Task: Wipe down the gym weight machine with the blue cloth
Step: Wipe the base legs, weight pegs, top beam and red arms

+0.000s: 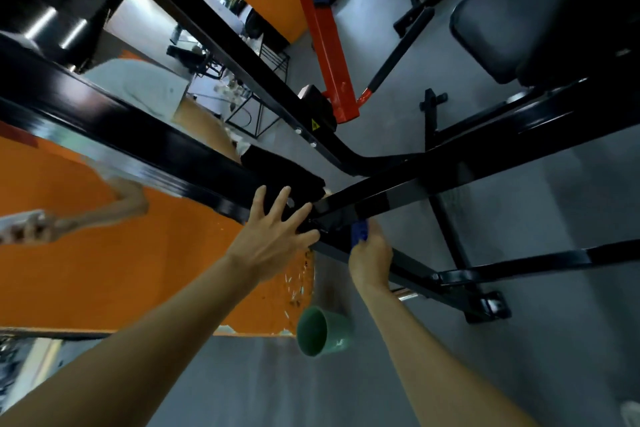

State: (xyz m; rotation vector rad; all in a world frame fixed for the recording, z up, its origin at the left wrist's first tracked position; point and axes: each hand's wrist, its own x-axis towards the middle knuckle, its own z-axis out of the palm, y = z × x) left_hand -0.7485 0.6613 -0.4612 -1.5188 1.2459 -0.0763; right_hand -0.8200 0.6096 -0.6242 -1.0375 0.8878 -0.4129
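Head view, mid-frame: right hand (370,260) pinches cloth (360,231) against frame (388,199), left hand (273,236) splayed bracing; next, slide along bar.

Black bars of the weight machine (398,198) cross right in front of both hands and block the way ahead. The left hand (273,236) lies flat on the thick bar, and the right hand (370,256) with the blue cloth (360,230) sits in the gap under the crossing bar. A green cup (320,331) stands low between the arms. Grey floor (536,204) shows through the gaps to the right. The seat pad (540,21) and the red bar (329,38) stand farther off
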